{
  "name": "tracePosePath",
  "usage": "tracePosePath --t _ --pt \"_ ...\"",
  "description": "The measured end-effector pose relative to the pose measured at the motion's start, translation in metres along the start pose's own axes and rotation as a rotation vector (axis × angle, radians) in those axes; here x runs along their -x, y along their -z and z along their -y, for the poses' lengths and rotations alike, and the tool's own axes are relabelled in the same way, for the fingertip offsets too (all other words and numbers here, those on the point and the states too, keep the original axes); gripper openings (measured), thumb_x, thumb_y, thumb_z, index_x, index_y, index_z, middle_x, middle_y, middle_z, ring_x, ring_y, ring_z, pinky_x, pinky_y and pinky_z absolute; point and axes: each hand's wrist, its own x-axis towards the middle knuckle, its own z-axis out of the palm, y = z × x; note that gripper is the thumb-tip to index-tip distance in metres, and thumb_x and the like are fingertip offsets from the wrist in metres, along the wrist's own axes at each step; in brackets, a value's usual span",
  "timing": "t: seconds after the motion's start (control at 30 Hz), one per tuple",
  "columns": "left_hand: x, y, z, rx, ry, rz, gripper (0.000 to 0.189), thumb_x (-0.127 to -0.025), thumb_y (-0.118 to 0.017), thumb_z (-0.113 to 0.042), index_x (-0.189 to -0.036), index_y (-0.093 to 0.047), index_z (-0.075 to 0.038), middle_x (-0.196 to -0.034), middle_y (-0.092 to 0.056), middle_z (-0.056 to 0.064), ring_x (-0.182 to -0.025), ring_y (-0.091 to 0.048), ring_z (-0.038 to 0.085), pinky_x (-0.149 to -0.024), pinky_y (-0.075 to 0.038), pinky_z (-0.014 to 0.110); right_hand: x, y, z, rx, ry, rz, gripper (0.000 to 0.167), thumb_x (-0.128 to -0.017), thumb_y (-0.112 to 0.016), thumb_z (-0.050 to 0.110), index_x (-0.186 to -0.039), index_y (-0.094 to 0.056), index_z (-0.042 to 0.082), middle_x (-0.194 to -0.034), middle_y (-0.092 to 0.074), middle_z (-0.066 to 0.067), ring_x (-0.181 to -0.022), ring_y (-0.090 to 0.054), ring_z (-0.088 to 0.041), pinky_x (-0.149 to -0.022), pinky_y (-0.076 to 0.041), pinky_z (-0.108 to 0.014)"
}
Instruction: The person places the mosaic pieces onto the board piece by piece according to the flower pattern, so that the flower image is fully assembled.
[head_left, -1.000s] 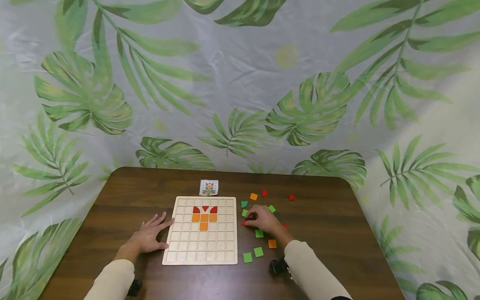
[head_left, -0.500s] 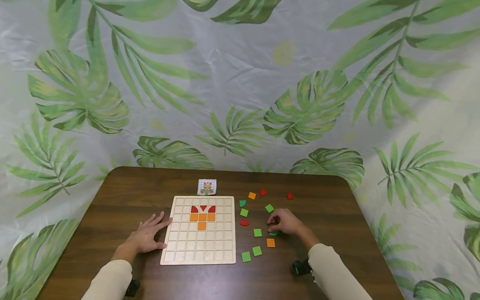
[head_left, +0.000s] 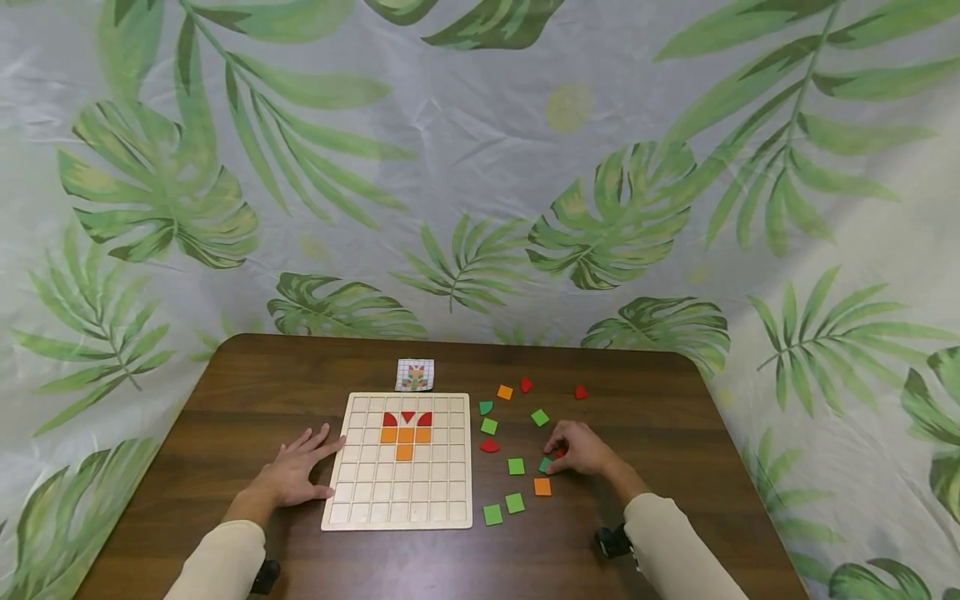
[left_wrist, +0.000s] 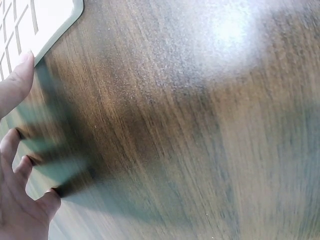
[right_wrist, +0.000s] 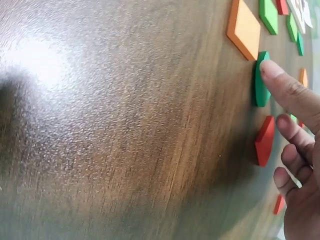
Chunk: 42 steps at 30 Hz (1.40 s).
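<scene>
The left hand (head_left: pixel 296 475) is spread with its thumb and index finger at the left edge of a pale wooden grid board (head_left: pixel 442 500). On the right, the right hand (head_left: pixel 585 452) is low over the table among loose tiles. Its thumb tip touches a dark green quarter-round tile (right_wrist: pixel 261 90); the other fingers are bent loosely and stand apart from that tile. A red tile (right_wrist: pixel 265 142) lies close beside, partly hidden under the hand in the head view. On the board, several orange squares (head_left: pixel 406 435) stand below red pieces (head_left: pixel 407 417).
A small printed pattern card (head_left: pixel 415 375) lies behind the board. Around the right hand are light green squares (head_left: pixel 516 467), an orange square (head_left: pixel 542 487) and a red quarter-round tile (head_left: pixel 490 446). More red tiles (head_left: pixel 581 392) lie farther back. A leaf-patterned cloth (head_left: pixel 480 167) hangs behind the table.
The right hand has left the red tile beside the board and moved right to the dark green tile, which has turned slightly. The left hand stays at the board's edge.
</scene>
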Motion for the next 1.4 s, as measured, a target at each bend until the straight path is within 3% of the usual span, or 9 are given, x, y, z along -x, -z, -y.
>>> tracePosePath --t 0.4,0.67,0.9,1.4 --pt "0.001 0.002 -0.003 -0.011 -0.009 -0.004 0.083 -0.077 -0.077 -0.039 -0.147 -0.041 -0.013 -0.154 -0.024 0.024 -0.139 -0.019 0.050 -0.102 -0.015 0.074 -0.001 -0.001 0.004 0.011 0.065 -0.005 0.019 -0.071 -0.086 0.017 -0.082 -0.073 0.009 -0.085 -0.059 0.004 -0.077 -0.051 -0.012 -0.068 -0.045 -0.026" --pt "0.001 0.003 -0.004 -0.007 -0.007 -0.004 0.084 -0.076 -0.078 -0.040 -0.147 -0.041 -0.013 -0.154 -0.024 0.025 -0.139 -0.019 0.051 -0.102 -0.015 0.074 0.000 -0.004 0.005 -0.092 0.001 0.008 0.020 -0.072 -0.085 0.012 -0.081 -0.067 0.010 -0.075 -0.059 0.005 -0.067 -0.047 -0.005 -0.060 -0.042 -0.022" --pt "0.001 0.004 -0.005 -0.004 -0.003 -0.003 0.084 -0.076 -0.078 -0.039 -0.147 -0.041 -0.013 -0.154 -0.024 0.024 -0.139 -0.019 0.050 -0.102 -0.014 0.074 -0.002 -0.004 0.009 -0.155 0.021 0.002 0.014 -0.077 -0.079 0.005 -0.082 -0.067 0.009 -0.072 -0.059 0.005 -0.065 -0.048 -0.004 -0.058 -0.044 -0.021" --pt "0.001 0.003 -0.004 -0.007 -0.002 0.002 0.083 -0.077 -0.078 -0.038 -0.147 -0.040 -0.013 -0.154 -0.024 0.024 -0.140 -0.018 0.050 -0.103 -0.014 0.074 -0.036 -0.008 0.034 -0.294 -0.013 0.006 0.011 -0.081 -0.073 0.000 -0.092 -0.073 0.003 -0.085 -0.068 -0.005 -0.071 -0.056 -0.009 -0.066 -0.049 -0.022"
